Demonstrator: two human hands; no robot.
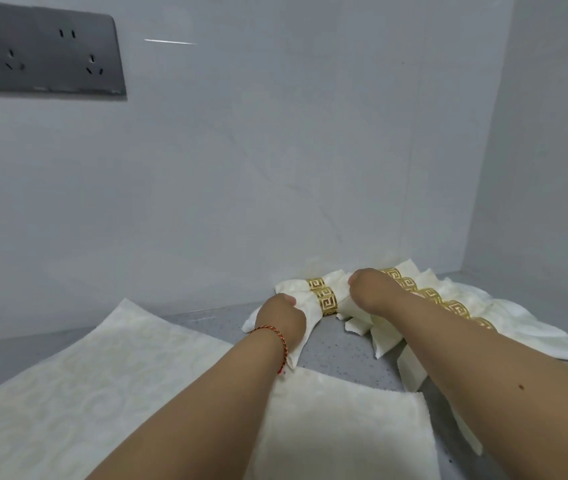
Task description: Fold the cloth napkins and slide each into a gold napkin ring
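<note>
A folded cream napkin (pixel 305 303) lies against the back wall with a gold ring (pixel 326 301) round its middle. My left hand (pixel 281 318) grips its left end, fingers curled round the cloth. My right hand (pixel 371 289) grips its right end beside the ring. Behind it sits another ringed napkin (pixel 316 283). To the right, a row of several ringed napkins (pixel 429 296) runs toward me, partly hidden by my right forearm. Two flat unfolded napkins lie near me, one at left (pixel 78 386) and one at centre (pixel 341 431).
The grey speckled counter (pixel 341 351) meets pale walls at the back and at the right, forming a corner. A dark socket plate (pixel 40 50) is mounted on the back wall at upper left. A loose napkin (pixel 535 334) spreads at the far right.
</note>
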